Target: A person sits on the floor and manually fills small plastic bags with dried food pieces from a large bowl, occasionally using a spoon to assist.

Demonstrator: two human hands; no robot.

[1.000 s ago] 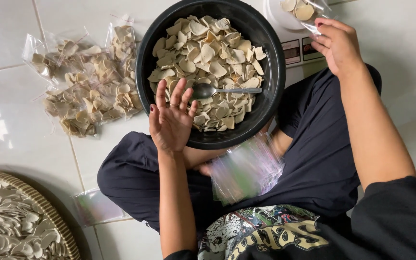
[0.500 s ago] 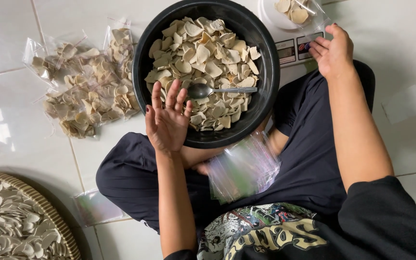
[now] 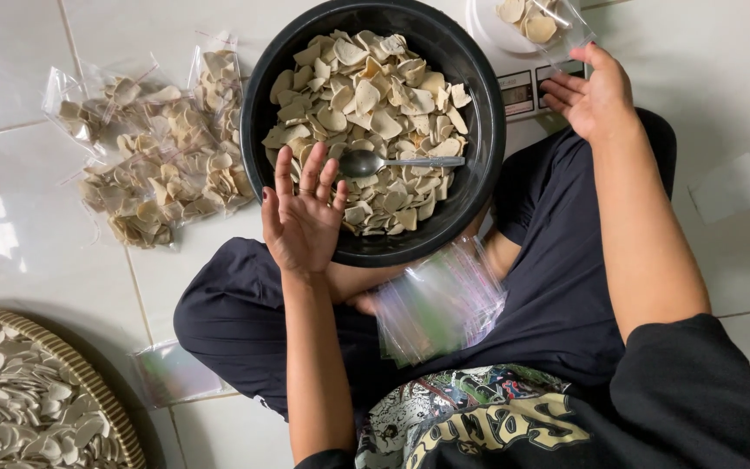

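Left hand (image 3: 301,221) empty, fingers spread, over black bowl (image 3: 262,113) rim, pale chips (image 3: 366,113) heaped inside, right hand (image 3: 596,95) loosely open beside scale (image 3: 523,91).

The bowl (image 3: 373,130) sat dead center up top on the floor (image 3: 10,217), chips and a spoon (image 3: 397,162) inside it. Filled bags (image 3: 154,148) lay at its 9 o'clock, the scale (image 3: 527,87) at 2 o'clock. The woven tray (image 3: 88,382) sat way off at 7 o'clock, and empty bags (image 3: 436,304) rested on the lap at 6.
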